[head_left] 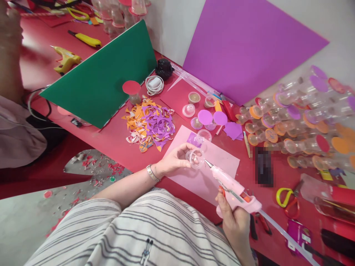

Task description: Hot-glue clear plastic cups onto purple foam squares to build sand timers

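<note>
My left hand (pixel 180 159), with a bracelet at the wrist, is closed around a small clear plastic cup (pixel 197 159). The cup is tilted, its round rim facing right. My right hand (pixel 234 220) grips a pink hot glue gun (pixel 230 184), a finger at its orange trigger. A long translucent glue stick (pixel 285 234) sticks out of the gun's back. Its metal nozzle points at the cup's rim; I cannot tell whether they touch. Under my hands lies a pink paper sheet (pixel 206 183), with a purple paper piece (pixel 194 139) and a clear lid (pixel 204 136) on it.
Orange and purple paper scraps (pixel 152 123) are heaped at left, before a standing green board (pixel 108 74). Stacked cups (pixel 291 103) with coloured discs crowd the right. Scissors (pixel 288 201) lie near the right edge. Across the board, another person's arm (pixel 11 55) rests near a yellow glue gun (pixel 66 59).
</note>
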Tool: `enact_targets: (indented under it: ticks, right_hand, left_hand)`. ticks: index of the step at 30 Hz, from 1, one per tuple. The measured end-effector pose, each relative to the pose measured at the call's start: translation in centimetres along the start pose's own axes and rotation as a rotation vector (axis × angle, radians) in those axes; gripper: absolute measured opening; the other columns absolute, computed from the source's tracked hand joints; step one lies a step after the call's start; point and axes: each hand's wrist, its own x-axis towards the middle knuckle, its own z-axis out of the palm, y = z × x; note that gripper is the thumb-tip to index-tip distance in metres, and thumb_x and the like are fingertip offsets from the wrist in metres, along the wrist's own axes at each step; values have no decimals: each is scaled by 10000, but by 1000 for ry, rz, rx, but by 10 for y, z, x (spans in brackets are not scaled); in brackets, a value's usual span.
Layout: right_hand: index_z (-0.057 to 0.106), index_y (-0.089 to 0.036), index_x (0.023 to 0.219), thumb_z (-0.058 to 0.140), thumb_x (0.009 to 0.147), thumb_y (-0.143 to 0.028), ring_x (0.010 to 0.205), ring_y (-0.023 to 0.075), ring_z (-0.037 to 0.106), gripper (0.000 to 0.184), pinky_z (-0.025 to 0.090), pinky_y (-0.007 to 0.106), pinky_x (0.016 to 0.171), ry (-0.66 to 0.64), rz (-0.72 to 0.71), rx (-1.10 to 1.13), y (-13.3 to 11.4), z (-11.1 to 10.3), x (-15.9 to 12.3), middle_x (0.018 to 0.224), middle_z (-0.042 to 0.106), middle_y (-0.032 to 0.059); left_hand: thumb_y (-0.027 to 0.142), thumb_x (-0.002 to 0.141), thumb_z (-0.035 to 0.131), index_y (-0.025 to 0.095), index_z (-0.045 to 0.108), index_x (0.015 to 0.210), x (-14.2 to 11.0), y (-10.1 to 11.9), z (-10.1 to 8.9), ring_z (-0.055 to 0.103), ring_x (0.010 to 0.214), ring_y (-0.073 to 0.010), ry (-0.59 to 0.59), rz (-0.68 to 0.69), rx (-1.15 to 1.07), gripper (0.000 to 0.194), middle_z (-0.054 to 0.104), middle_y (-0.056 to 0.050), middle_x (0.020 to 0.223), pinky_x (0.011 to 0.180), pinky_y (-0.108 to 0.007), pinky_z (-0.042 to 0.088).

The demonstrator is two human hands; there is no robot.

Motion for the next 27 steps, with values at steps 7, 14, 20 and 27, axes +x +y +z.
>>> enact_targets:
  ticks: [7, 14, 20, 27]
  right_hand:
    - [762, -165, 764, 687, 806, -605, 489, 187, 613, 449, 501, 288, 456, 23, 36, 19, 0, 0, 1, 607, 715, 73]
    - [761, -169, 730, 687, 807, -603, 475, 184, 622, 448, 516, 284, 450, 9, 22, 9, 6, 0, 1, 597, 717, 70]
    - [756, -162, 739, 691, 814, -586, 488, 182, 633, 436, 531, 276, 454, 8, -18, -3, 4, -1, 1, 599, 718, 68]
    - [754, -167, 740, 691, 821, -563, 512, 192, 634, 408, 534, 288, 474, -18, 9, 5, 5, -3, 0, 605, 713, 66]
  left_hand:
    - [345, 565, 961, 172, 679, 979, 0, 0, 0, 662, 795, -139, -35, -18, 5, 530, 709, -44, 985, 745, -252, 503]
    - [364, 564, 960, 168, 686, 975, -1, 2, -1, 661, 853, -158, -41, -27, 38, 531, 708, -45, 982, 773, -261, 501]
    - [361, 595, 948, 180, 662, 1006, 1, 2, 2, 667, 859, -163, -41, -18, -13, 532, 708, -50, 974, 768, -263, 512]
    - [387, 659, 911, 187, 666, 1008, 1, 3, 4, 671, 870, -169, -42, 7, -5, 471, 713, -56, 981, 779, -275, 514]
